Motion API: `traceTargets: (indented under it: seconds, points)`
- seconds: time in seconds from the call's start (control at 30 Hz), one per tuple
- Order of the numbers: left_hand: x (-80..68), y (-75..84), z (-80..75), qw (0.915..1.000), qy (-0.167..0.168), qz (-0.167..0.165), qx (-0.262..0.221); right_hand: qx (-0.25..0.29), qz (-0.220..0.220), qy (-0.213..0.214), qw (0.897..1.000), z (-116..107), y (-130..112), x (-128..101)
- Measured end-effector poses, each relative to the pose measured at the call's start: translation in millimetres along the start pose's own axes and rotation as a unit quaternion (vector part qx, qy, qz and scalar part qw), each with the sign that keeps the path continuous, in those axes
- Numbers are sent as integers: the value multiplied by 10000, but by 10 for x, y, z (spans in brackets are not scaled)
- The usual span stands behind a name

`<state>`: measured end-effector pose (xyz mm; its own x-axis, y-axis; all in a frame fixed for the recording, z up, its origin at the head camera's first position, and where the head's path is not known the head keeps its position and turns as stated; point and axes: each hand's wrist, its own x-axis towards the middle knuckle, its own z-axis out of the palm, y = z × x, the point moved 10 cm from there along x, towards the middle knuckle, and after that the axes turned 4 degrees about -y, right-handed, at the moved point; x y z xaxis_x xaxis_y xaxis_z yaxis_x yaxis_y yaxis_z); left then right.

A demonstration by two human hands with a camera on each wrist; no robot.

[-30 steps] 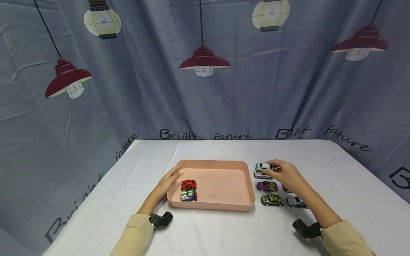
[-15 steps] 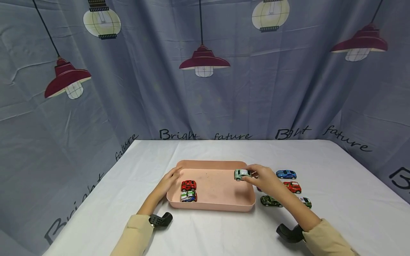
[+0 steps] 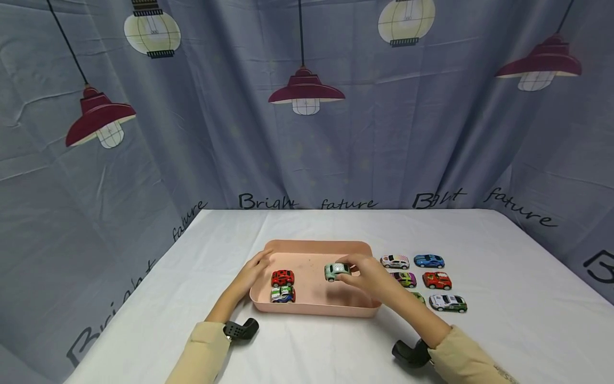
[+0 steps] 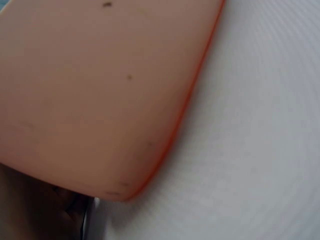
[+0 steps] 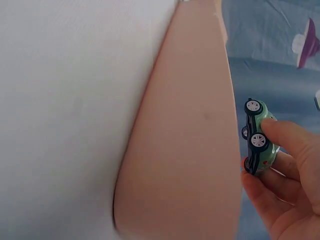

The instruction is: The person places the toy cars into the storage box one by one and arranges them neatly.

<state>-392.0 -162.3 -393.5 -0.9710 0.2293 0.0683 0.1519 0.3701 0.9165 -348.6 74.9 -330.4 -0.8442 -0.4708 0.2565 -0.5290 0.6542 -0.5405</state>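
Pink tray (image 3: 316, 309) is the reference: my right hand (image 3: 369, 280) pinches the pale green toy car (image 3: 337, 271) above its middle; my left hand (image 3: 251, 269) rests relaxed on its left rim

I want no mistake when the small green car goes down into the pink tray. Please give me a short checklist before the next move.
1. Right hand pinches the pale green car: ok.
2. Car is over the pink tray: ok.
3. Bare tray floor under the car: ok.
4. Apart from the red car and white-green car: ok.
5. Left hand touches the tray's left rim: ok.
6. Car's height above the floor: cannot tell.
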Motion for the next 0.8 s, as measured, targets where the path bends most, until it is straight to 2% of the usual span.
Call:
traceTargets:
  seconds: [0.1,0.17,0.4,0.63,0.8]
  points:
    - [-52,95,14,10000,-64,25,57,-116,-454,74,9989,68,-129,51]
    - [-65,122,17,9999,-85,29,57,-166,-550,66,9983,127,-195,84]
    - [-62,112,13,9999,-69,38,88,83,-88,-255,9996,383,-327,196]
    - [-62,106,19,9998,-130,105,48,233,-312,-272,9989,536,-523,338]
    - [67,-104,3,9998,-16,175,27,339,-192,-298,9988,602,-553,459]
